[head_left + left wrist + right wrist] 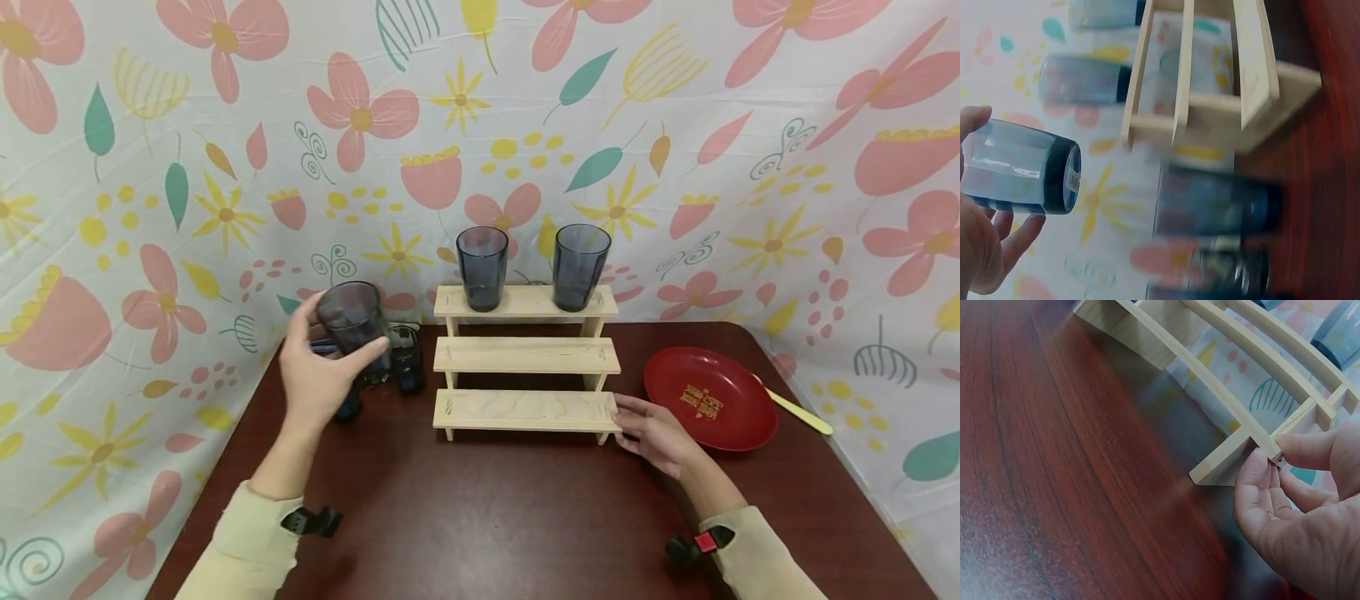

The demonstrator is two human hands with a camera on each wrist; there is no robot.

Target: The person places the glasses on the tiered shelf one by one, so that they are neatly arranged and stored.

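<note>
My left hand [318, 367] grips a dark blue-grey glass tumbler [351, 315], raised over the left part of the table; its base shows in the left wrist view, with the fingers and thumb around its side. A three-step wooden display rack [525, 356] stands mid-table. On its top step are two matching tumblers, a left one [482, 271] and a right one [580, 268], both upright. The right hand [654, 433] pinches the right end of the bottom step between thumb and fingers, seen closely in the right wrist view beside the rack's side panel [1225, 456].
Behind the left hand stand more dark tumblers [407, 367], partly hidden. A red plate [708, 400] with gold lettering lies on the right, a yellow-handled utensil [798, 408] beside it. Flower-printed cloth [360, 200] hangs behind the brown table [487, 517].
</note>
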